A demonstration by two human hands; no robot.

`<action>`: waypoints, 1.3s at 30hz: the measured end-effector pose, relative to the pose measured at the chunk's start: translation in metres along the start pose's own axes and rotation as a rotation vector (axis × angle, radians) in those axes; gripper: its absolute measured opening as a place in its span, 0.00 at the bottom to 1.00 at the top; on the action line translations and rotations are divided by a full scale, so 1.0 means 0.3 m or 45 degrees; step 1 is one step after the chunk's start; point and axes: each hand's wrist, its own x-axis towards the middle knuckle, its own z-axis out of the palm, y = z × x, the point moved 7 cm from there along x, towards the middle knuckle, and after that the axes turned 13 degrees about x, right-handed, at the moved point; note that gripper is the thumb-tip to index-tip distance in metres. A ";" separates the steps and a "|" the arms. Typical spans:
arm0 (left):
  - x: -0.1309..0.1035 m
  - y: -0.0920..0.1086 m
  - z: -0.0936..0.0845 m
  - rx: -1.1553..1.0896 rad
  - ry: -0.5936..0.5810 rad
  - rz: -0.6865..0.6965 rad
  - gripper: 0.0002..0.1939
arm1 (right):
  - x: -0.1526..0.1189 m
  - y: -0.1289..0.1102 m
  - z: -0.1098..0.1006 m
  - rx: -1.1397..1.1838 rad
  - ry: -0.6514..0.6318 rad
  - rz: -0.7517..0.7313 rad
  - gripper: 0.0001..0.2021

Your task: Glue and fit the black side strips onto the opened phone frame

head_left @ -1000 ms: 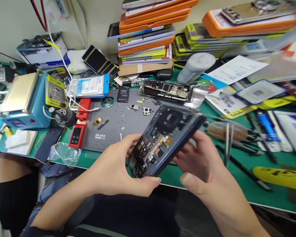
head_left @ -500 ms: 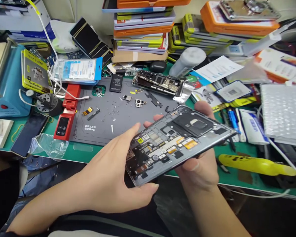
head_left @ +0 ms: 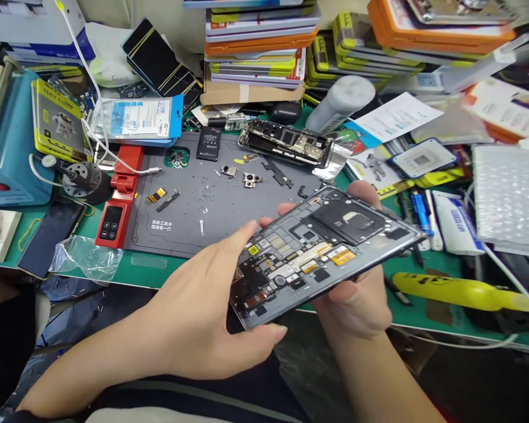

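Note:
Between my two hands, over the front edge of the bench, I hold an opened smartphone (head_left: pixel 300 258), tilted, its inner boards, flex cables and dark cover plates facing up. My left hand (head_left: pixel 203 305) grips the phone's lower left end, thumb along the near edge. Around the right end my right hand (head_left: pixel 361 299) is wrapped, thumb at the near edge and fingertips showing beyond the far one. Behind the phone, a grey work mat (head_left: pixel 229 217) carries a black battery (head_left: pixel 208 143), a camera module (head_left: pixel 250 180), small screws and a flex cable (head_left: pixel 157 195).
A second opened phone (head_left: pixel 286 144) lies at the mat's back. Stacked boxes (head_left: pixel 255 64) rise behind. To the left are a red device (head_left: pixel 112 217), a dark phone (head_left: pixel 53 235) and a blue machine (head_left: pixel 15 153). A yellow tool (head_left: pixel 449 291) and bubble wrap (head_left: pixel 509 194) lie right.
The camera view has shifted slightly. Both hands keep the same hold on the phone, whose tilt looks nearly unchanged.

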 end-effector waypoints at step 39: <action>-0.042 -0.079 0.069 -0.332 -0.147 -0.376 0.48 | -0.084 0.058 0.031 0.049 0.015 0.319 0.60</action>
